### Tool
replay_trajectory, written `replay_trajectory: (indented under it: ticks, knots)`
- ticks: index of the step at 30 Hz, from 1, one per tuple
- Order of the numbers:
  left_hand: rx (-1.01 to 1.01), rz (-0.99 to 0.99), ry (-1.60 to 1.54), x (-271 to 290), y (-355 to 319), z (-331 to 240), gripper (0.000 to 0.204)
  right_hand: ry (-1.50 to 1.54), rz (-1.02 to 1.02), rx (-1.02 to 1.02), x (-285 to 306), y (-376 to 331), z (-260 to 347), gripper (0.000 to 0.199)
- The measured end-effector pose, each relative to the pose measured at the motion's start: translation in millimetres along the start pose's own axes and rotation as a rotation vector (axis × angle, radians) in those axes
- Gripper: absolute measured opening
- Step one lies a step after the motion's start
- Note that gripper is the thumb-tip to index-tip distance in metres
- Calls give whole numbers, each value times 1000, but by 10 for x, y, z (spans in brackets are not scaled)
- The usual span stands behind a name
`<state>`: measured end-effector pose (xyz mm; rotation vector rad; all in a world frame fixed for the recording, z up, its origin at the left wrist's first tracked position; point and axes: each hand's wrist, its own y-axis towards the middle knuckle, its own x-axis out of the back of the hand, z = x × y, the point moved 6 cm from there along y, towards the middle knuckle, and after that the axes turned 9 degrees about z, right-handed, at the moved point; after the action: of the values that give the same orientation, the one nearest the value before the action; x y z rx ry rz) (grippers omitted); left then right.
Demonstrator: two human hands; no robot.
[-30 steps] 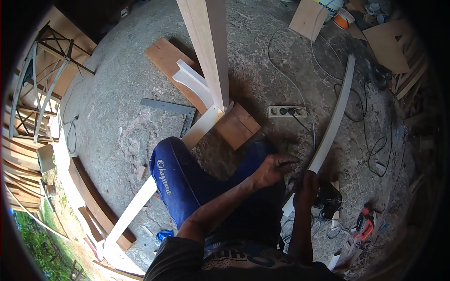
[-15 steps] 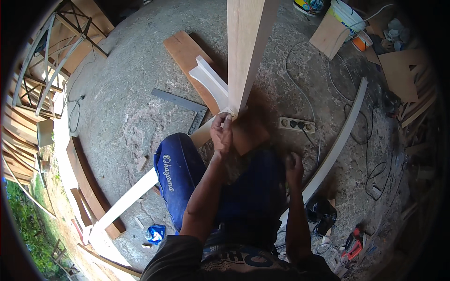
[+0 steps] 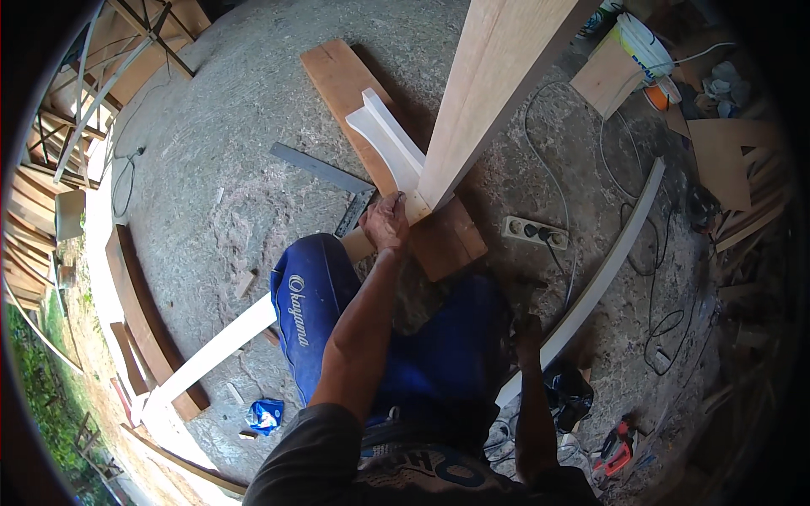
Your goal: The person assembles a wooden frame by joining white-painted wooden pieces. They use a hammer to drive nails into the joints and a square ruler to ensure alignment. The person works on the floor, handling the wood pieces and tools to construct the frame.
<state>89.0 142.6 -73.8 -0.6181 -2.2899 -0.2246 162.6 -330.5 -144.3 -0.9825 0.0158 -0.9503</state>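
Observation:
My left hand point(image 3: 386, 223) is closed round the end of a long pale wooden bar point(image 3: 215, 357), close to a corner joint. The bar passes under my left knee. At the joint stands a thick pale post point(image 3: 498, 76), now leaning right in view, and a white curved wooden piece point(image 3: 384, 139) extends away from it. A brown plank point(image 3: 451, 240) lies beneath the joint. By my right thigh, my right hand point(image 3: 526, 334) is closed on what looks like a hammer point(image 3: 528, 291); shadow blurs its outline.
A grey carpenter's square point(image 3: 321, 167) lies left of the joint. On the right are a power strip point(image 3: 535, 232) with cords, a long curved strip point(image 3: 612, 270) and a red power tool point(image 3: 617, 447). A blue packet point(image 3: 266, 416) lies lower left; a white bucket point(image 3: 641, 46) stands far right.
The post's top has swung right in view. My left hand has shifted slightly left and down, baring the joint. My right hand has moved lower, and a hammer-like shape now shows above it.

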Motion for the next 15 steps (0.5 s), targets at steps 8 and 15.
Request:
replay_trajectory:
  ticks: [8,15]
  knots:
    - [-20,16,45,-14,-17,-25,25,-285,-67,554,-91,-890,1579,42]
    - [-64,-21,71,-25,-27,-10,24,-657,-25,1179,-843,-1072,2652,55]
